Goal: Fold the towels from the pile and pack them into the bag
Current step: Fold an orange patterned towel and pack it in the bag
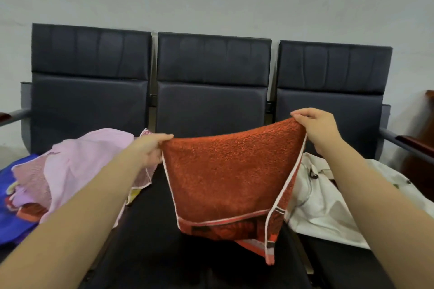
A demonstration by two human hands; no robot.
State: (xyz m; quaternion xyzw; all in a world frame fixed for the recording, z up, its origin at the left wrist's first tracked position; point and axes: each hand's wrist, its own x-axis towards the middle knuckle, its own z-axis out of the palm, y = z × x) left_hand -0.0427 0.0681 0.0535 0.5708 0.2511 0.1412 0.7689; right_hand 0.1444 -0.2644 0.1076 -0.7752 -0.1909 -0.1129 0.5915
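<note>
The left hand (151, 149) pinches one upper corner of the rust-red terry towel with white edge trim (225, 176), thumb on top and fingers curled beneath. The right hand (315, 128) pinches the opposite upper corner between thumb and fingertips and sits a little higher, so the held edge slopes up toward the right.

That edge runs left to right between the two hands, arched slightly in the middle. From it the cloth hangs straight down toward the person, its patterned border at the bottom. A second layer shows below the border at the lower right, so the towel may already be doubled once, though the overlap is hard to read. The lower end hangs over the dark padded middle seat (150, 241) of the three-seat navy bench (211, 105); whether it touches the seat I cannot tell.

The loose pile of pink, lilac and blue towels (70, 171) lies on the left seat, just beside the left hand. The white fabric bag (328, 202) lies slumped on the right seat, below and beside the right hand, so that hand is nearer for packing. The next fold probably brings one hand across to the other along the held edge.
</note>
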